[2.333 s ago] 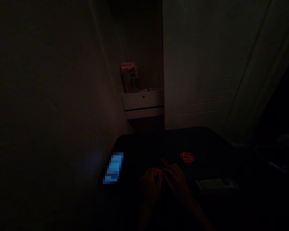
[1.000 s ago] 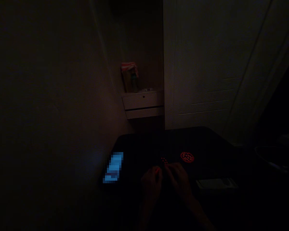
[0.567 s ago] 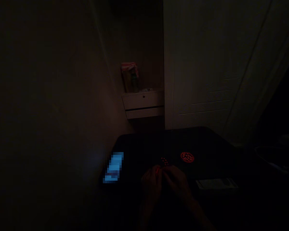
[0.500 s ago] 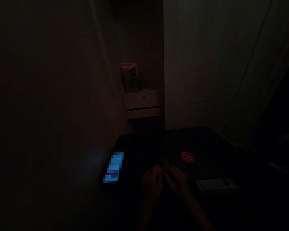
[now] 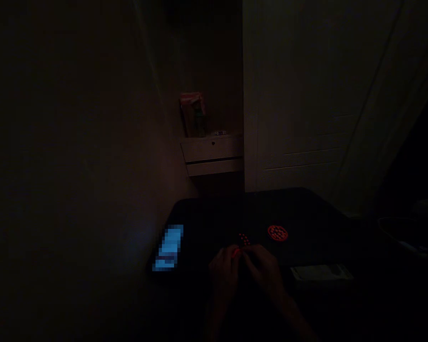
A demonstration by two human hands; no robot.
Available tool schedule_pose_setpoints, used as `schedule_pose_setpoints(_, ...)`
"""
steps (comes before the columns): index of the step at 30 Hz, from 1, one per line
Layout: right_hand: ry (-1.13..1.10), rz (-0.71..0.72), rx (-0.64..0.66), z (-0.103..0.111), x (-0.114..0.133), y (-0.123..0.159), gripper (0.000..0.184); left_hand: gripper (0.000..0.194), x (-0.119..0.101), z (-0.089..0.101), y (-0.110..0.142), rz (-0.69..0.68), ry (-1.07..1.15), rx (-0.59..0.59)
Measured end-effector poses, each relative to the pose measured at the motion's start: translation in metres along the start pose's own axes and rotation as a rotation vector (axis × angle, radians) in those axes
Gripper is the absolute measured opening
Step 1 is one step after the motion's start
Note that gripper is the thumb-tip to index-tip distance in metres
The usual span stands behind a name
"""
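My left hand (image 5: 224, 266) is closed in a pinch around a small bright red piece (image 5: 236, 252), whose exact kind I cannot make out in the dark. Close beside it, my right hand (image 5: 264, 265) has its fingertips pressed together near the same piece; whatever they grip is too small and dim to name. Just beyond the fingertips lie several small red dots (image 5: 244, 239), bead-like, in a loose group on the dark tabletop (image 5: 214, 216). Farther right sits a round shallow dish (image 5: 277, 233) with a red rim and many small red bits in it.
A lit, blurred phone-like screen (image 5: 168, 248) lies at the table's left edge. Right of my hands is a pale flat box (image 5: 321, 272). Behind the table are a drawer unit (image 5: 214, 151) and a pale door or panel (image 5: 306, 95). The room is very dark.
Both hands stay in nearly the same place. The red piece at my left fingertips looks slightly shifted to the right and brighter. Everything else appears still.
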State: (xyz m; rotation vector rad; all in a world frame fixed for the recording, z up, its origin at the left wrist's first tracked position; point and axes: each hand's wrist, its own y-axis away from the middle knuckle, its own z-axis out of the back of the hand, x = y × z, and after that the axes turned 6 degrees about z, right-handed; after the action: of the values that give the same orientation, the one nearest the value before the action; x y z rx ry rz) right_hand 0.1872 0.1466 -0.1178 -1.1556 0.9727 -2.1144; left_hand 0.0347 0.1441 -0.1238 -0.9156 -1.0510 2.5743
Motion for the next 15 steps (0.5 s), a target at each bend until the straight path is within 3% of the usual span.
schedule_pose_setpoints(6,-0.015,0.037,0.005,0.0008,-0.0008,-0.0004,0.017,0.031,0.0008,0.0017,-0.0011,-0.068,0.054,-0.004)
schedule_pose_setpoints(15,-0.047,0.036,0.012,0.0014,-0.006,0.0029,0.024,0.03,-0.0006,0.0005,-0.0003,-0.017,0.008,-0.036)
